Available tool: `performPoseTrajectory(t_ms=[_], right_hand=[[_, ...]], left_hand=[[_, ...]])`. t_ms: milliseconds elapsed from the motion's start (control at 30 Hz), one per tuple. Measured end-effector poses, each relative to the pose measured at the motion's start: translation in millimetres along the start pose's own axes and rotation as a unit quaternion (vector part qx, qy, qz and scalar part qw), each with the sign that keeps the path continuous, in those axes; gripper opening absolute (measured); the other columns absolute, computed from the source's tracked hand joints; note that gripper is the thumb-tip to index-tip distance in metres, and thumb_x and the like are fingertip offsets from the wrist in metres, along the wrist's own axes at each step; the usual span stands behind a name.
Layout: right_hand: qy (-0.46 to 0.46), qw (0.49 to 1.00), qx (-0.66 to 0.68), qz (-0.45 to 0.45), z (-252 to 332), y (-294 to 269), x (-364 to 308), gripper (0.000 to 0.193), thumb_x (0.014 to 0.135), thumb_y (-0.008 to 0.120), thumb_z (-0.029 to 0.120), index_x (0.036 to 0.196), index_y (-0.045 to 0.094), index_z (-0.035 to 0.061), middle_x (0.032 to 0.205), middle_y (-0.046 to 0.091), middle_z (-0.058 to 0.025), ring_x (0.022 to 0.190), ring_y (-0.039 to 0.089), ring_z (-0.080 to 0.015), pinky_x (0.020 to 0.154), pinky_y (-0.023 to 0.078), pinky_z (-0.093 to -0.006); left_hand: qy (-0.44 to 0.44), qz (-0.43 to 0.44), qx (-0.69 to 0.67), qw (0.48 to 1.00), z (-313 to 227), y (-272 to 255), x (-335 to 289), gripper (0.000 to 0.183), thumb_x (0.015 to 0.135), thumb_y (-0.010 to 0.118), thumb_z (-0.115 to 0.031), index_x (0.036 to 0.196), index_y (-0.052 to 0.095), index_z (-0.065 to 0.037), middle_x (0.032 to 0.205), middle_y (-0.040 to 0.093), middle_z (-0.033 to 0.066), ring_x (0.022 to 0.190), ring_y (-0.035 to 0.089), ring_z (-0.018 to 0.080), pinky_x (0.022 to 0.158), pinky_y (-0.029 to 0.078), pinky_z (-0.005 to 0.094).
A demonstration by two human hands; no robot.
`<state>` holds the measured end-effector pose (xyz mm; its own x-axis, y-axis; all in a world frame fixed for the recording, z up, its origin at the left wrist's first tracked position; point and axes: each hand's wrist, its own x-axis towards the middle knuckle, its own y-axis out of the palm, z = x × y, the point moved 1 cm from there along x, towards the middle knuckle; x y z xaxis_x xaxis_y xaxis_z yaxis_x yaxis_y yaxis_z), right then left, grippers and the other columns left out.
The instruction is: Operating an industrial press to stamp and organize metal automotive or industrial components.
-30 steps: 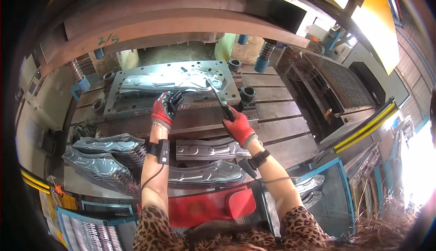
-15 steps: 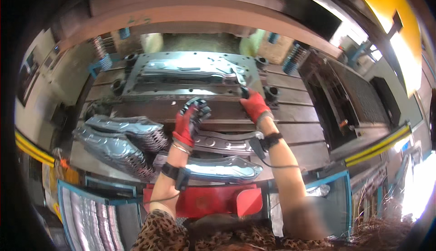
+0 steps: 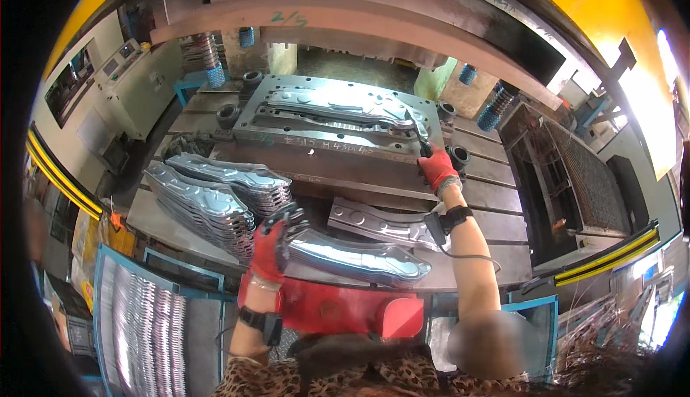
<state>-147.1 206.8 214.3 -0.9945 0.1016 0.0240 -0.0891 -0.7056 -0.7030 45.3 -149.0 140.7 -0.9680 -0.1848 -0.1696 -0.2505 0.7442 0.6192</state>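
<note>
1. gripping a dark-handled tool point(image 3: 418, 132) in the red-gloved right hand point(image 3: 438, 169), fingers wrapped round its handle; the tool's tip is at the right end of the formed metal panel point(image 3: 338, 106). cannot tell if it touches or grips the panel.
2. panel lies lengthwise left to right on the die plate point(image 3: 249, 119), far side of scene, right of the left-hand stacks.
3. left hand point(image 3: 272, 245), red and black glove, is open with fingers loosely spread, over the left end of the near panel stack point(image 3: 363, 255). contact with the stack: cannot tell.
4. two taller panel stacks sit near left, side by side: outer stack point(image 3: 195, 197) and inner stack point(image 3: 228, 173), many layers each.
5. grey panel point(image 3: 377, 222) lies between the near stack and the die, angled, its right end partly behind the right wrist strap point(image 3: 454, 219).
6. all of that sits on the slotted press bed point(image 3: 496, 224).
7. upper press beam point(image 3: 359, 34) is above the far side, well apart from the die plate; blue coil springs point(image 3: 492, 113) hang at both sides.
8. red panel point(image 3: 334, 313) at the near edge; blue-framed bin point(image 3: 99, 293) of stacked parts near left.
</note>
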Motion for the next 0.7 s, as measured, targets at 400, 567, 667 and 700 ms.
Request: performPoseTrajectory(t_ms=[400,567,667,700], right_hand=[[-0.041,0.967,-0.252,-0.013,22,12,-22,0.05,0.076,0.051,0.017,0.123,0.046,0.0036,0.101,0.06,-0.0267,0.095,0.058,-0.04,0.083,0.047,-0.0435],[-0.084,0.93,-0.358,0.009,24,-5,-71,0.047,0.079,0.052,0.019,0.124,0.044,0.0081,0.098,0.062,-0.0207,0.091,0.06,-0.0381,0.077,0.049,-0.045],[-0.11,0.962,-0.243,-0.055,-25,-28,-140,0.049,0.078,0.058,0.019,0.124,0.044,0.0095,0.09,0.062,-0.0193,0.087,0.06,-0.0384,0.071,0.049,-0.0462],[-0.108,0.977,-0.166,-0.082,-48,-32,-168,0.051,0.077,0.059,0.018,0.126,0.043,0.0083,0.091,0.062,-0.0207,0.088,0.06,-0.0388,0.071,0.049,-0.0447]], left_hand=[[0.077,-0.002,0.04,0.996,-24,-49,-48,0.033,0.091,0.049,-0.023,0.113,0.055,0.002,0.097,0.061,0.0089,0.082,0.059,0.0173,0.074,0.047,0.0293],[0.154,-0.115,0.162,0.968,-37,-70,-64,0.03,0.088,0.054,-0.019,0.11,0.058,0.002,0.1,0.063,0.0101,0.086,0.06,0.0173,0.079,0.047,0.0291],[0.216,-0.241,0.156,0.933,-47,-111,-79,0.029,0.088,0.056,-0.017,0.109,0.058,0.002,0.103,0.062,0.0099,0.091,0.057,0.0178,0.081,0.046,0.0301],[0.223,-0.225,0.137,0.938,-48,-128,-84,0.031,0.087,0.057,-0.018,0.111,0.057,0.002,0.105,0.06,0.0103,0.094,0.056,0.0183,0.082,0.045,0.031]])
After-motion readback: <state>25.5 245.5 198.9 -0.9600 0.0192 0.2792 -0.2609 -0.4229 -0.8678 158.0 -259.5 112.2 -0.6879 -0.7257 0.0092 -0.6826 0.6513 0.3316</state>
